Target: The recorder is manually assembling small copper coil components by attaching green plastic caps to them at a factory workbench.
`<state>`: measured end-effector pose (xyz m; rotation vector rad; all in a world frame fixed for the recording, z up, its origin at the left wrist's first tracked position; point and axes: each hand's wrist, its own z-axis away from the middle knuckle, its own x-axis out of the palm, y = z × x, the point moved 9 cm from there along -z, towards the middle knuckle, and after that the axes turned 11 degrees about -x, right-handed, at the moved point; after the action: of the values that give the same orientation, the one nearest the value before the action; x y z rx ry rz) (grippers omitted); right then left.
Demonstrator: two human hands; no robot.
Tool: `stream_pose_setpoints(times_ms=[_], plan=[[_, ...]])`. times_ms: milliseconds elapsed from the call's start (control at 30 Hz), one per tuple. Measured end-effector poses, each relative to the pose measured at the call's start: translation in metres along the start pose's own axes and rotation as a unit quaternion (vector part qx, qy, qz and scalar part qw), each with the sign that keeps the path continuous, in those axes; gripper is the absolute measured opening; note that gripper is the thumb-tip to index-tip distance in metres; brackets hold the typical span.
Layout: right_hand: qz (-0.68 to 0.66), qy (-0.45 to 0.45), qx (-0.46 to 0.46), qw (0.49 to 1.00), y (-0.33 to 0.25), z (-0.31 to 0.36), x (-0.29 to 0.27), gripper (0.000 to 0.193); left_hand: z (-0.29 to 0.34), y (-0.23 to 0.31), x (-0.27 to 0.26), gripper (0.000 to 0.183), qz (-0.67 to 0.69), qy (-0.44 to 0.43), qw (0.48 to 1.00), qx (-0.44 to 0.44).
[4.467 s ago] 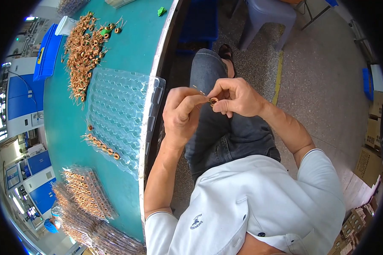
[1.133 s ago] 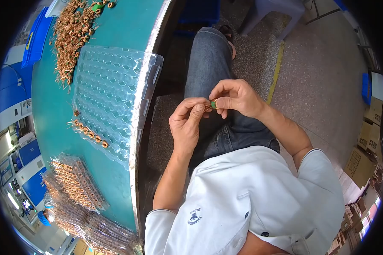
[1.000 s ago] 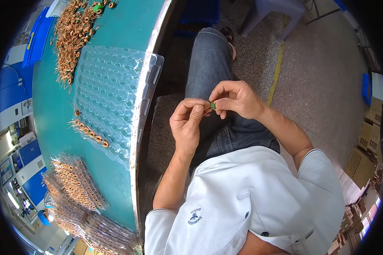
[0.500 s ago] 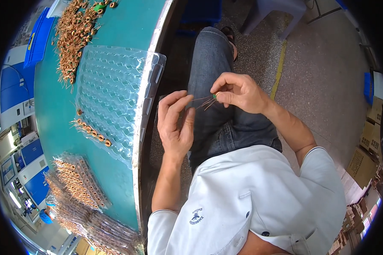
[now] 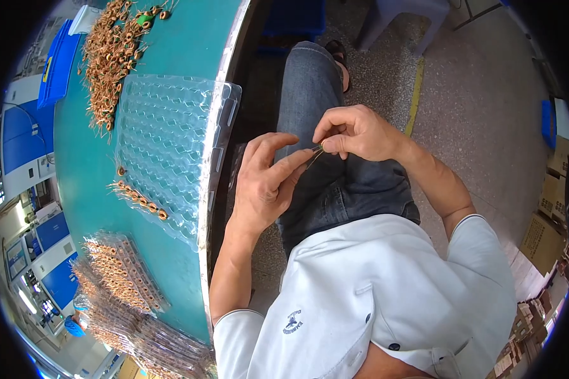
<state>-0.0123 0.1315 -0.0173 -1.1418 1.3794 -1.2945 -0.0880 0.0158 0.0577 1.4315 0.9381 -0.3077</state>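
Over my lap, my right hand (image 5: pixel 363 134) pinches a small wire-wound coil (image 5: pixel 322 148) between thumb and fingertips; its body is mostly hidden by them. Thin copper leads (image 5: pixel 312 160) run from the coil toward my left hand (image 5: pixel 267 179). My left index finger and thumb close on these leads beside the coil, the other fingers loosely bent. To the left, a clear plastic tray (image 5: pixel 164 126) with rows of pockets lies on the green table, reaching over its edge. A short row of similar coils (image 5: pixel 142 199) sits along the tray's near end.
A heap of loose coils (image 5: pixel 110 63) lies at the far end of the green table (image 5: pixel 183 38). Stacked clear trays filled with coils (image 5: pixel 123 271) stand at its near end. A blue bin (image 5: pixel 58 66) is beyond the heap. Cardboard boxes (image 5: pixel 544 243) stand far right.
My left hand has moved right and up to the coil, and its fingers have closed on the leads. My right hand has stayed almost in place, still pinching the coil.
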Motion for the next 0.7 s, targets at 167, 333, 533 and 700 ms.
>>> stream_pose_setpoints(times_ms=[167, 333, 533, 700], plan=[[0.018, -0.025, 0.004, 1.0, -0.002, 0.002, 0.004, 0.013, 0.002, -0.002, 0.002, 0.031, -0.017, -0.009, 0.999, 0.026], [-0.008, 0.009, -0.008, 1.0, 0.0, 0.002, 0.003, 0.014, -0.004, -0.005, -0.007, 0.032, 0.031, 0.047, 0.998, 0.002], [-0.128, 0.104, -0.031, 0.986, 0.003, 0.004, -0.004, 0.018, 0.013, -0.038, -0.011, 0.029, 0.149, 0.114, 0.973, -0.138], [-0.196, 0.092, -0.004, 0.976, 0.002, -0.001, 0.012, 0.018, 0.019, -0.046, -0.005, 0.037, 0.186, 0.104, 0.962, -0.171]])
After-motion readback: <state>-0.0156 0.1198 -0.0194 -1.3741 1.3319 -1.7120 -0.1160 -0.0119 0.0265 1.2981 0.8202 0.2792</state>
